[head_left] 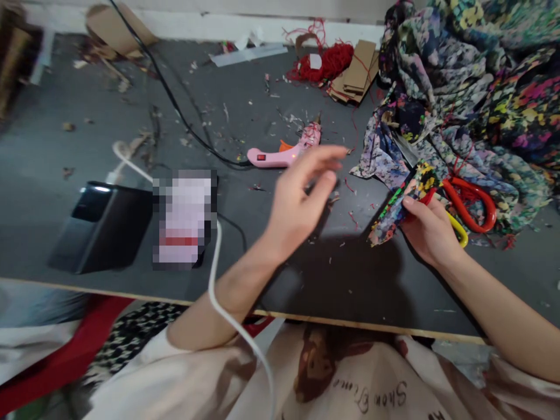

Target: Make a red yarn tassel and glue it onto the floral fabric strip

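Observation:
My left hand (300,201) hovers beside a pink hot glue gun (273,157) with an orange trigger. Its fingers are loosely bent and apart from the thumb, and nothing shows between them. In my right hand (431,227) is a narrow piece of floral fabric (387,224), pinched between thumb and fingers. A strip of green and red shows along that piece; what lies under it is hidden. Scissors with red and yellow handles (490,204) lie just past my right hand, their blades partly covered by the held piece.
Crumpled floral cloth (459,87) heaps at the back right. Red yarn (326,64) and cardboard pieces (361,67) lie at the back. A dark phone or power bank (105,227), a blurred-out phone (186,216) and cables occupy the left. Scraps litter the grey table (350,286).

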`<control>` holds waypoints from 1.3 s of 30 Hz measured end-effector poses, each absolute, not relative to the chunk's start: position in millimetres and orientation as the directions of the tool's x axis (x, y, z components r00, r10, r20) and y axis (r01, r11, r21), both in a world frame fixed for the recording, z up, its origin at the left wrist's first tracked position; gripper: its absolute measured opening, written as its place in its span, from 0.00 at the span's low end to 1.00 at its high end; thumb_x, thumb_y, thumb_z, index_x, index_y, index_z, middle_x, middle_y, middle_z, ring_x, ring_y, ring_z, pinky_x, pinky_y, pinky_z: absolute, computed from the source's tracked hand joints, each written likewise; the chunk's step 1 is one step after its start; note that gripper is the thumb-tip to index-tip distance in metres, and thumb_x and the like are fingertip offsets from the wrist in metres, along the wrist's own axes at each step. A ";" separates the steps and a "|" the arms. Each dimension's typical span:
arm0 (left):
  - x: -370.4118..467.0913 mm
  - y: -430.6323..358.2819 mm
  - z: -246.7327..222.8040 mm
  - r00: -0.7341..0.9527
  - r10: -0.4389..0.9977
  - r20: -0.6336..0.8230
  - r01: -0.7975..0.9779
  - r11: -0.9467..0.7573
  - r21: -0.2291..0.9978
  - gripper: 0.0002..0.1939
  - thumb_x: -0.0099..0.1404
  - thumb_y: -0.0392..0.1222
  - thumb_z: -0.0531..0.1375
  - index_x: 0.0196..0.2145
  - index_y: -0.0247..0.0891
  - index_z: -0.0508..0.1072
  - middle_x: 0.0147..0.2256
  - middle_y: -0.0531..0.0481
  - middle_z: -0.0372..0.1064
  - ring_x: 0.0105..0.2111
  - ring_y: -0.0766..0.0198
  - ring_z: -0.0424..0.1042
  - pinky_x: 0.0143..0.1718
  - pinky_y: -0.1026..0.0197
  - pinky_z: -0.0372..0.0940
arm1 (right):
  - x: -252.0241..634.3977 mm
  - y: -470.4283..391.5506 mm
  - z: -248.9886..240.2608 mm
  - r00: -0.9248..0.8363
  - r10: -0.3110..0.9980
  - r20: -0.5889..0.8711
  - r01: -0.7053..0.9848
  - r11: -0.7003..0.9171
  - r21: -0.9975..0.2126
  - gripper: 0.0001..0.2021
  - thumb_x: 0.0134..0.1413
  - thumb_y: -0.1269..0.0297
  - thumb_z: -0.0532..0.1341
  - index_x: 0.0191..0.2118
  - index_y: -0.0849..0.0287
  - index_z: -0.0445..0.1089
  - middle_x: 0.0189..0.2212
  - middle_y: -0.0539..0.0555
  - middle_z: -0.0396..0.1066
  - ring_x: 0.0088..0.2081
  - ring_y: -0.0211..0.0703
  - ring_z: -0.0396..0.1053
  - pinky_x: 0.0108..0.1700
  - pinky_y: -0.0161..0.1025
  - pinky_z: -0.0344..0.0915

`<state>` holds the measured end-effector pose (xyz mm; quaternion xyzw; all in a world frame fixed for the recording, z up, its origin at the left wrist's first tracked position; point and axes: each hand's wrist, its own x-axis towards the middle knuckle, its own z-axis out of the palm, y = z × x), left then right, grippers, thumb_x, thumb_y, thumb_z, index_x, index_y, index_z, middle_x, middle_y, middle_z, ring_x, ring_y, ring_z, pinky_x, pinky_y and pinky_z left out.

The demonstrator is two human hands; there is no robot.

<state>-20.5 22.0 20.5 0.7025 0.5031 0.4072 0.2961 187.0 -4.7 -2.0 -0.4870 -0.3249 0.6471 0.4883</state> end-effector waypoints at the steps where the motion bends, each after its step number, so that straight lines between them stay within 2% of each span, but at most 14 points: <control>1: -32.7 30.3 21.8 0.192 0.929 0.316 0.583 -0.367 0.725 0.17 0.67 0.35 0.54 0.52 0.38 0.68 0.51 0.47 0.70 0.49 0.60 0.71 0.53 0.56 0.68 | 186.8 -4.8 -2.6 -0.062 0.944 -0.325 -0.326 -0.327 -0.887 0.14 0.43 0.54 0.69 0.34 0.53 0.69 0.28 0.47 0.71 0.33 0.41 0.71 0.42 0.43 0.72; 3: -57.3 44.8 21.1 0.181 0.936 0.301 0.842 -0.306 0.445 0.23 0.63 0.31 0.55 0.56 0.40 0.66 0.60 0.48 0.62 0.60 0.52 0.60 0.64 0.46 0.57 | 186.3 -4.8 -3.1 -0.090 0.935 -0.343 -0.345 -0.352 -0.870 0.15 0.40 0.54 0.71 0.33 0.53 0.69 0.27 0.46 0.72 0.32 0.40 0.71 0.41 0.42 0.72; 5: -76.7 54.6 17.3 0.175 0.965 0.196 0.944 -0.221 0.247 0.30 0.61 0.28 0.54 0.61 0.40 0.59 0.63 0.46 0.56 0.62 0.46 0.57 0.64 0.39 0.54 | 185.8 -4.5 -3.1 -0.119 0.933 -0.341 -0.353 -0.361 -0.864 0.17 0.37 0.54 0.72 0.32 0.54 0.70 0.27 0.46 0.72 0.31 0.39 0.70 0.41 0.40 0.71; 7: -87.0 60.2 13.4 0.287 0.958 0.011 0.948 -0.286 0.141 0.33 0.60 0.27 0.51 0.64 0.35 0.55 0.64 0.40 0.52 0.62 0.43 0.59 0.62 0.39 0.58 | 185.5 -4.4 -3.3 -0.127 0.935 -0.331 -0.343 -0.354 -0.870 0.16 0.37 0.54 0.73 0.31 0.55 0.70 0.27 0.46 0.71 0.30 0.37 0.69 0.39 0.38 0.71; 11: -86.7 66.9 13.0 0.337 0.941 -0.038 0.941 -0.336 0.033 0.25 0.64 0.33 0.50 0.59 0.34 0.61 0.62 0.34 0.55 0.60 0.40 0.62 0.60 0.37 0.58 | 186.1 -5.3 -3.8 -0.149 0.939 -0.310 -0.326 -0.343 -0.881 0.14 0.40 0.56 0.72 0.31 0.56 0.69 0.27 0.45 0.71 0.30 0.35 0.68 0.39 0.35 0.69; 15: -81.0 70.9 18.4 0.427 0.904 -0.012 0.894 -0.421 0.152 0.21 0.63 0.37 0.52 0.54 0.32 0.64 0.61 0.33 0.57 0.56 0.42 0.66 0.55 0.44 0.64 | 188.7 -5.1 -0.4 -0.199 0.919 -0.341 -0.383 -0.393 -0.836 0.12 0.41 0.61 0.71 0.31 0.57 0.70 0.27 0.46 0.71 0.30 0.33 0.68 0.38 0.32 0.69; 18: -76.6 67.7 23.4 0.493 0.864 0.101 0.782 -0.491 0.384 0.19 0.62 0.43 0.54 0.50 0.34 0.64 0.54 0.37 0.66 0.52 0.50 0.69 0.52 0.50 0.66 | 192.5 -3.4 4.4 -0.337 0.828 -0.447 -0.448 -0.559 -0.698 0.10 0.40 0.63 0.68 0.30 0.59 0.70 0.23 0.46 0.66 0.23 0.32 0.63 0.26 0.30 0.64; 20: -72.2 63.3 27.7 0.542 0.813 0.212 0.647 -0.565 0.512 0.18 0.62 0.48 0.57 0.47 0.37 0.65 0.50 0.42 0.69 0.48 0.56 0.70 0.49 0.55 0.67 | 194.9 -2.0 7.7 -0.481 0.748 -0.457 -0.472 -0.660 -0.584 0.08 0.41 0.62 0.65 0.28 0.59 0.68 0.19 0.45 0.61 0.19 0.31 0.57 0.20 0.29 0.58; 23: -63.5 56.2 33.7 0.532 0.748 0.396 0.554 -0.662 0.505 0.07 0.65 0.47 0.58 0.37 0.42 0.69 0.43 0.48 0.72 0.42 0.61 0.71 0.43 0.60 0.67 | 196.7 -0.6 12.2 -0.586 0.697 -0.414 -0.495 -0.712 -0.497 0.06 0.44 0.63 0.61 0.27 0.59 0.65 0.17 0.43 0.55 0.17 0.29 0.51 0.18 0.27 0.54; 27: -53.9 48.0 34.3 0.450 0.686 0.572 0.473 -0.726 0.499 0.08 0.62 0.48 0.63 0.35 0.43 0.71 0.39 0.49 0.73 0.39 0.62 0.72 0.41 0.58 0.68 | 199.4 -0.5 13.2 -0.606 0.703 -0.373 -0.544 -0.708 -0.450 0.06 0.47 0.64 0.59 0.27 0.58 0.60 0.16 0.41 0.49 0.16 0.28 0.42 0.16 0.25 0.49; 30: -52.2 42.6 28.3 0.495 0.662 0.563 0.414 -0.750 0.517 0.10 0.63 0.53 0.60 0.35 0.46 0.71 0.37 0.49 0.75 0.37 0.62 0.74 0.37 0.59 0.69 | 203.2 -1.4 8.0 -0.606 0.712 -0.354 -0.587 -0.701 -0.405 0.10 0.55 0.58 0.56 0.28 0.55 0.55 0.15 0.39 0.44 0.14 0.29 0.33 0.12 0.24 0.40; 33: -55.1 39.2 18.4 0.474 0.682 0.557 0.469 -0.731 0.496 0.15 0.63 0.60 0.57 0.33 0.47 0.70 0.37 0.50 0.77 0.35 0.61 0.75 0.33 0.58 0.69 | 204.6 -2.1 3.2 -0.633 0.696 -0.340 -0.576 -0.717 -0.393 0.13 0.59 0.52 0.53 0.29 0.53 0.54 0.14 0.38 0.42 0.13 0.29 0.31 0.11 0.24 0.38; 36: -63.0 40.9 8.0 0.436 0.709 0.554 0.506 -0.702 0.500 0.14 0.64 0.58 0.57 0.31 0.47 0.71 0.38 0.51 0.78 0.36 0.61 0.76 0.32 0.57 0.69 | 201.4 -2.3 3.9 -0.655 0.663 -0.362 -0.515 -0.742 -0.429 0.09 0.53 0.58 0.56 0.29 0.55 0.57 0.15 0.39 0.48 0.13 0.28 0.38 0.11 0.24 0.44; 39: -76.4 48.5 -0.3 0.455 0.838 0.299 0.503 -0.520 0.690 0.14 0.65 0.57 0.56 0.30 0.48 0.73 0.40 0.50 0.77 0.41 0.58 0.75 0.41 0.52 0.68 | 196.4 -2.3 8.2 -0.593 0.676 -0.438 -0.497 -0.735 -0.461 0.05 0.48 0.64 0.57 0.33 0.57 0.63 0.20 0.44 0.58 0.18 0.30 0.54 0.16 0.26 0.57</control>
